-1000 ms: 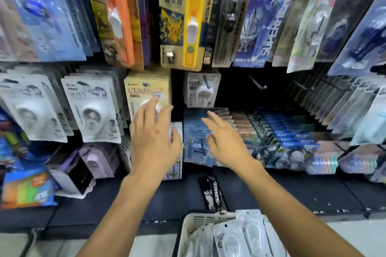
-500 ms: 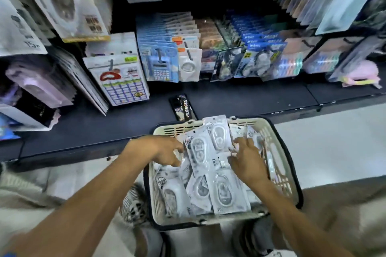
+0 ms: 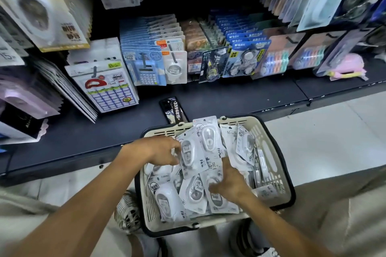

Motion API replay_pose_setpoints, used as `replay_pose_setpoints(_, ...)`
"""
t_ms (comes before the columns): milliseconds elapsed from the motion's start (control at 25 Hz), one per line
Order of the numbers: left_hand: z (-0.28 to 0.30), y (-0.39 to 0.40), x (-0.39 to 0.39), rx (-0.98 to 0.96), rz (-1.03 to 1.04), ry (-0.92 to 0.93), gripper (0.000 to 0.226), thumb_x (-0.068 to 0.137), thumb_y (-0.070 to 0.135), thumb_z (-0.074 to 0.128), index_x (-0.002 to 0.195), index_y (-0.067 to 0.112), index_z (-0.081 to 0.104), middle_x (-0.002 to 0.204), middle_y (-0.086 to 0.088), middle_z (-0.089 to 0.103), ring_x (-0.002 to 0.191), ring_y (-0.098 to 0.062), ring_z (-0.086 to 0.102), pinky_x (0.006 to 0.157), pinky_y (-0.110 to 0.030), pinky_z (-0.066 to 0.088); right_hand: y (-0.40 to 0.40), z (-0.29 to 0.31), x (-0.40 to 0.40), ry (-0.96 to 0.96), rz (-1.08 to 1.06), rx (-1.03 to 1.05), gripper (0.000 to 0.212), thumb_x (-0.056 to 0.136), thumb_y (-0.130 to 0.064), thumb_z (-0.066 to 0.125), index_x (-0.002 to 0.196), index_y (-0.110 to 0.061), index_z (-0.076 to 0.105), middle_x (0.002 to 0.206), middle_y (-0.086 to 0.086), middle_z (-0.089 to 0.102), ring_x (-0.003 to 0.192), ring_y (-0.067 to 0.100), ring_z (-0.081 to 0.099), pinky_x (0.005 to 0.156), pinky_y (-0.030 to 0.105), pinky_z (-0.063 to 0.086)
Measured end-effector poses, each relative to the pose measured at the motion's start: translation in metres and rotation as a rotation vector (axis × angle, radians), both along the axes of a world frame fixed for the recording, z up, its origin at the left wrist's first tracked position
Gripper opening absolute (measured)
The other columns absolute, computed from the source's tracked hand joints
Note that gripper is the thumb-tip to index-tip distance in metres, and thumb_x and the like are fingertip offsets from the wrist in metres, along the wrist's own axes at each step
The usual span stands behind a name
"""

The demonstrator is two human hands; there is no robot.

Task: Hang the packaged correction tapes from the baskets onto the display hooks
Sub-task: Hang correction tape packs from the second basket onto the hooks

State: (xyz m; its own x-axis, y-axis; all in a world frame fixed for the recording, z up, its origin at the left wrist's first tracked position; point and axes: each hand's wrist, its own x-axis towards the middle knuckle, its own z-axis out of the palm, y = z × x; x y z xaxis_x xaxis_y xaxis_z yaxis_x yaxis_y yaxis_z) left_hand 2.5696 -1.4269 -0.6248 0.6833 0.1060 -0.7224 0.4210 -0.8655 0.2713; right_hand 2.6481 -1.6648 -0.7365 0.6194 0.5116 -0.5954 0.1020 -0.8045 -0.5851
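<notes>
The left hand [image 3: 158,150] pinches the edge of one upright correction tape pack [image 3: 189,155] at the basket's near-left side. The right hand [image 3: 228,183] lies palm-down on the heap — whether its curled fingers hold a pack, I cannot tell. More packs fill the cream basket [image 3: 273,165], which stands on the floor against the dark shelf [image 3: 83,131] — a phone [image 3: 173,109] lies there.

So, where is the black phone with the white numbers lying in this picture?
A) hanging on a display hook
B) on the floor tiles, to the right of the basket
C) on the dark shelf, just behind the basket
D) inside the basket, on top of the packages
C: the phone lies flat on the dark shelf, just beyond the far rim of the basket.
</notes>
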Motion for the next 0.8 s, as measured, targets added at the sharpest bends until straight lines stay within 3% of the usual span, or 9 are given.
replay_pose_setpoints(80, 0.001, 0.000, 0.000, 0.009, 0.002, -0.001, 0.042, 0.096, 0.042, 0.060, 0.137, 0.034, 0.054, 0.120, 0.003, 0.064, 0.108, -0.020, 0.062, 0.101, -0.039, 0.050, -0.002, 0.002, 0.006, -0.006, -0.069, 0.038, 0.093, 0.071, -0.018, 0.088, 0.147, -0.024, 0.036, 0.107, -0.016, 0.063, 0.093, 0.002, 0.063, 0.076, 0.012, 0.055)
replay_pose_setpoints(120, 0.002, 0.000, 0.001, 0.015, 0.000, -0.005, 0.042, 0.096, 0.043, 0.060, 0.137, 0.034, 0.054, 0.122, 0.003, 0.064, 0.110, -0.020, 0.061, 0.101, -0.038, 0.049, -0.003, 0.003, 0.010, -0.042, -0.082, 0.039, 0.092, 0.070, -0.022, 0.090, 0.146, -0.022, 0.039, 0.113, -0.015, 0.058, 0.102, 0.004, 0.061, 0.083, 0.012, 0.053)
replay_pose_setpoints(240, 0.003, 0.001, -0.001, 0.011, 0.007, -0.023, 0.042, 0.097, 0.043, 0.060, 0.138, 0.033, 0.053, 0.127, 0.003, 0.062, 0.113, -0.020, 0.059, 0.103, -0.038, 0.048, -0.003, 0.003, 0.011, -0.262, 0.080, -0.127, 0.100, 0.068, -0.048, 0.084, 0.150, -0.020, 0.034, 0.151, 0.000, 0.035, 0.140, 0.026, 0.035, 0.114, 0.042, 0.040)
replay_pose_setpoints(360, 0.004, 0.002, -0.004, 0.019, -0.005, -0.033, 0.041, 0.097, 0.043, 0.060, 0.137, 0.032, 0.054, 0.121, 0.005, 0.061, 0.114, -0.019, 0.057, 0.101, -0.036, 0.047, -0.006, 0.001, -0.002, -0.405, 0.160, -0.085, 0.096, 0.070, -0.054, 0.081, 0.146, -0.020, 0.035, 0.146, 0.002, 0.041, 0.133, 0.025, 0.039, 0.109, 0.037, 0.041)
replay_pose_setpoints(480, 0.006, 0.004, -0.005, 0.030, -0.007, -0.034, 0.042, 0.097, 0.043, 0.061, 0.136, 0.031, 0.055, 0.117, 0.007, 0.060, 0.115, -0.019, 0.058, 0.103, -0.038, 0.047, -0.009, 0.006, 0.003, -0.293, 0.046, 0.051, 0.089, 0.066, -0.049, 0.088, 0.136, -0.028, 0.037, 0.127, -0.002, 0.056, 0.122, 0.024, 0.052, 0.104, 0.040, 0.048)
replay_pose_setpoints(600, 0.008, 0.004, -0.004, 0.030, 0.004, -0.038, 0.046, 0.097, 0.045, 0.060, 0.140, 0.031, 0.051, 0.129, 0.003, 0.062, 0.118, -0.020, 0.058, 0.104, -0.040, 0.047, -0.010, 0.016, 0.010, -0.299, 0.224, -0.163, 0.101, 0.064, -0.062, 0.084, 0.146, -0.027, 0.036, 0.121, 0.003, 0.056, 0.121, 0.025, 0.050, 0.105, 0.038, 0.044)
replay_pose_setpoints(680, 0.011, 0.002, -0.003, 0.036, -0.007, -0.036, 0.048, 0.098, 0.045, 0.060, 0.142, 0.031, 0.049, 0.133, 0.003, 0.060, 0.121, -0.020, 0.056, 0.105, -0.039, 0.046, -0.010, 0.015, 0.006, -0.364, 0.339, -0.302, 0.115, 0.066, -0.067, 0.079, 0.156, -0.022, 0.023, 0.125, 0.006, 0.055, 0.124, 0.026, 0.048, 0.109, 0.039, 0.039)
replay_pose_setpoints(760, 0.014, 0.001, -0.004, 0.042, -0.008, -0.032, 0.048, 0.098, 0.046, 0.059, 0.142, 0.031, 0.049, 0.133, 0.004, 0.060, 0.121, -0.019, 0.056, 0.105, -0.039, 0.046, -0.009, 0.015, 0.003, -0.226, 0.325, -0.290, 0.118, 0.066, -0.057, 0.083, 0.158, -0.020, 0.019, 0.126, 0.003, 0.063, 0.122, 0.024, 0.056, 0.108, 0.038, 0.045)
replay_pose_setpoints(800, 0.015, 0.001, -0.004, 0.042, -0.006, -0.033, 0.048, 0.098, 0.046, 0.059, 0.142, 0.031, 0.049, 0.132, 0.004, 0.060, 0.121, -0.019, 0.056, 0.105, -0.039, 0.046, -0.009, 0.014, 0.005, -0.092, 0.254, -0.232, 0.108, 0.065, -0.047, 0.088, 0.153, -0.019, 0.032, 0.124, 0.000, 0.067, 0.119, 0.023, 0.062, 0.105, 0.038, 0.048)
